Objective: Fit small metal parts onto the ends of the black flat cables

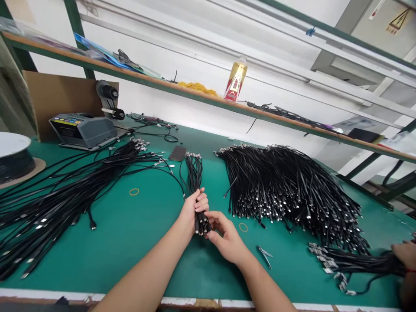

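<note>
My left hand (195, 208) is wrapped round a bundle of black cables (194, 170) in the middle of the green table. Small silver connectors show at the bundle's far end, and more plugs stick out below my fist. At that near end my right hand (225, 236) has its thumb and curled fingers on the plugs from the right side. A yellow rubber band (243, 227) lies just right of my right hand, with small metal snips (264, 256) a little nearer to me. Another rubber band (134, 192) rests on the left.
A large pile of black cables (286, 190) covers the right side. Loose cables (84, 186) spread over the left, before a grey tape dispenser (86, 130). At the right edge, another person's hand (404, 255) holds a cable bundle (360, 262). A shelf (156, 84) crosses behind.
</note>
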Action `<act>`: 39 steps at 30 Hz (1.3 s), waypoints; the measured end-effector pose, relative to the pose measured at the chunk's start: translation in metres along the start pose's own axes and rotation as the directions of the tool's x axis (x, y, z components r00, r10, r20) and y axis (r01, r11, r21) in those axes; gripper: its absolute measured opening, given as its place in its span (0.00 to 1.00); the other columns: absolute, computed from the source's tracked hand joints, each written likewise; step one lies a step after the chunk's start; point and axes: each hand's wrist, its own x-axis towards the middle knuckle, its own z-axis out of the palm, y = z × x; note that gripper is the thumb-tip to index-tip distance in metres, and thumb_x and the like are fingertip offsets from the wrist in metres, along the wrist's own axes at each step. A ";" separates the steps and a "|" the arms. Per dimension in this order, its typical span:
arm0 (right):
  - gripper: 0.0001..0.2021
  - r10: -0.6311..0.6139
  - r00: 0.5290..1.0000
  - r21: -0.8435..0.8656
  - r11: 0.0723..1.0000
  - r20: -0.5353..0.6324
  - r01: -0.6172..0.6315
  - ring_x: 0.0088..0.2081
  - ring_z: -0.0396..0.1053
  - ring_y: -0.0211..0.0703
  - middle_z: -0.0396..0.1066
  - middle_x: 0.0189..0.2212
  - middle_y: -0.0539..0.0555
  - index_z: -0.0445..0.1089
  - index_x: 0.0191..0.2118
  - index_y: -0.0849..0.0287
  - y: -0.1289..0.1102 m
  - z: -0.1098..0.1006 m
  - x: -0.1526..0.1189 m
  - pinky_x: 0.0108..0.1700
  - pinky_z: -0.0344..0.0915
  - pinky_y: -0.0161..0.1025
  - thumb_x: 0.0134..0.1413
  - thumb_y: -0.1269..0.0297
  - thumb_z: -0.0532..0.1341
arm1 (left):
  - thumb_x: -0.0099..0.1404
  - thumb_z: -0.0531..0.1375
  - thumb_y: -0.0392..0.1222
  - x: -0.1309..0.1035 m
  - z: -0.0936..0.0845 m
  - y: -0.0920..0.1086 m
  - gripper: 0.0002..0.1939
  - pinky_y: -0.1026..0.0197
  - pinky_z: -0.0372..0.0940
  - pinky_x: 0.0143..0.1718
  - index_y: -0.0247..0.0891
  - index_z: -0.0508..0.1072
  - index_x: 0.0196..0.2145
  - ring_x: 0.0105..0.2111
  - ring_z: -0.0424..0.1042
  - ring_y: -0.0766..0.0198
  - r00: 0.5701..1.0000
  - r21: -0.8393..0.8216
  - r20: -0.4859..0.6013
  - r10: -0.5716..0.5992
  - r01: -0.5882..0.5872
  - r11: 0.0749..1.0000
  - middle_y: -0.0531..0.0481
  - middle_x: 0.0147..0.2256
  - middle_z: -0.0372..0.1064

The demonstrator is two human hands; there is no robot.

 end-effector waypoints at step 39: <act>0.24 -0.258 0.964 -0.476 0.842 0.060 0.255 0.45 0.67 0.42 0.63 0.47 0.58 0.69 0.57 0.51 0.008 -0.009 0.001 0.44 0.70 0.41 0.63 0.81 0.50 | 0.73 0.56 0.43 0.016 -0.015 -0.015 0.12 0.72 0.46 0.12 0.33 0.69 0.34 0.13 0.47 0.77 0.993 0.163 -0.120 -0.019 0.038 0.986 0.63 0.20 0.54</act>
